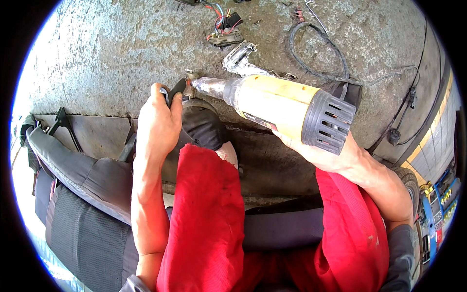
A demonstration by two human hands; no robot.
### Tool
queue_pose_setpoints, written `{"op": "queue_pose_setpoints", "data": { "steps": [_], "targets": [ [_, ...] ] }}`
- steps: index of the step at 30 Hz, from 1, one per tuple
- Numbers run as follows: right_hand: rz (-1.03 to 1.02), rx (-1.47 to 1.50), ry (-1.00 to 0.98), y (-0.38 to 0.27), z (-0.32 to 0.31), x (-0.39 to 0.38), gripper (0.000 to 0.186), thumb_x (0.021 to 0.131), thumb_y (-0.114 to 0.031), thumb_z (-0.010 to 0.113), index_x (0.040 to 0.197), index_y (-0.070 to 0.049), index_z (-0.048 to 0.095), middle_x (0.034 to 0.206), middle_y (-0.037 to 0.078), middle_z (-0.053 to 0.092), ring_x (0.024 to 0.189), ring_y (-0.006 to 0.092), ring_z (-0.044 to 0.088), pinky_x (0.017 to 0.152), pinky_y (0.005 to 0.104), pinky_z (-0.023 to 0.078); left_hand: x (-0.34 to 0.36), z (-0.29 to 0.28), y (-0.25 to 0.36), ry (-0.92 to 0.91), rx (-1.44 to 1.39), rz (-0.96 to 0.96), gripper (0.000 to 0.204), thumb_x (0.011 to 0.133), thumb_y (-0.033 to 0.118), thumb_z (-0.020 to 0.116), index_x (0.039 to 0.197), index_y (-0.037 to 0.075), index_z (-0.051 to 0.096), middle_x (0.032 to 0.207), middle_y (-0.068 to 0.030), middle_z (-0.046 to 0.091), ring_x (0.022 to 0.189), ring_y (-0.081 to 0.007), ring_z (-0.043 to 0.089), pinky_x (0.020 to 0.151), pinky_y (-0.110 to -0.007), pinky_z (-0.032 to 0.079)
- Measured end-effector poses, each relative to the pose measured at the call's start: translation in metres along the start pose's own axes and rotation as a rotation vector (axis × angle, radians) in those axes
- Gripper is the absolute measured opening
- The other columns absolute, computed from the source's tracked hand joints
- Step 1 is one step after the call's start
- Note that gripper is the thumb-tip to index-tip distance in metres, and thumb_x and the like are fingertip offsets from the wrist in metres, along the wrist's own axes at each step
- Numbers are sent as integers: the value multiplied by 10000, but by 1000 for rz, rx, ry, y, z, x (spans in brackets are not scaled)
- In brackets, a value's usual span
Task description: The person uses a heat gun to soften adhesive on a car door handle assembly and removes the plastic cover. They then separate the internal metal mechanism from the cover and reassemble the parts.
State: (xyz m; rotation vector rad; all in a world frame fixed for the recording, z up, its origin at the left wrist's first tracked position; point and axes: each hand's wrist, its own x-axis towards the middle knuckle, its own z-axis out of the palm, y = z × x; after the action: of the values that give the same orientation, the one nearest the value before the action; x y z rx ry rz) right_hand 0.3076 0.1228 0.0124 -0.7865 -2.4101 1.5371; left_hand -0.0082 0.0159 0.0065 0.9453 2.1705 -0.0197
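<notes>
My right hand (331, 158) is wrapped round a yellow heat gun (272, 100) with a black slotted rear cap, gripping it from below. Its metal nozzle (210, 86) points left, close to a small metal piece with an orange-red spot (188, 82). Between the thumb and fingers of my left hand (158, 117) is a dark, narrow handle-like piece (177, 90) with a shiny metal part beside it. The tip of that piece lies just left of the nozzle. My left fingers partly hide it, so its kind is unclear.
Worn, patchy floor covering (121, 58) spreads ahead. On it lie a wired connector block (226, 38), a silvery metal bracket (238, 58) and a looped sheathed cable (316, 73). A dark car seat (87, 233) stands at left. My red-clad knees (206, 194) are between my arms.
</notes>
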Motion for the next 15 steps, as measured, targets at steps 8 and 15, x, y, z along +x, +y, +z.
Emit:
{"op": "queue_pose_setpoints", "data": {
  "steps": [8, 15],
  "targets": [
    [0, -4, -17, 1, -3, 1, 342, 960, -117, 695, 1295, -81, 749, 1285, 91, 749, 1168, 299, 710, 1012, 455, 579, 0, 1, -2, 20, 23, 39, 330, 1067, 240, 633, 1206, -49, 556, 855, -303, 689, 825, -481, 677, 740, -540, 523],
    [50, 90, -12, -2, -4, 0, 345, 980, -112, 693, 1320, -77, 742, 1314, 95, 745, 1197, 301, 708, 1050, 451, 568, -1, -3, 5, 2, 2, 18, 322, 1061, 225, 633, 1198, -54, 548, 956, -362, 702, 962, -573, 670, 818, -590, 522]
  ]
}}
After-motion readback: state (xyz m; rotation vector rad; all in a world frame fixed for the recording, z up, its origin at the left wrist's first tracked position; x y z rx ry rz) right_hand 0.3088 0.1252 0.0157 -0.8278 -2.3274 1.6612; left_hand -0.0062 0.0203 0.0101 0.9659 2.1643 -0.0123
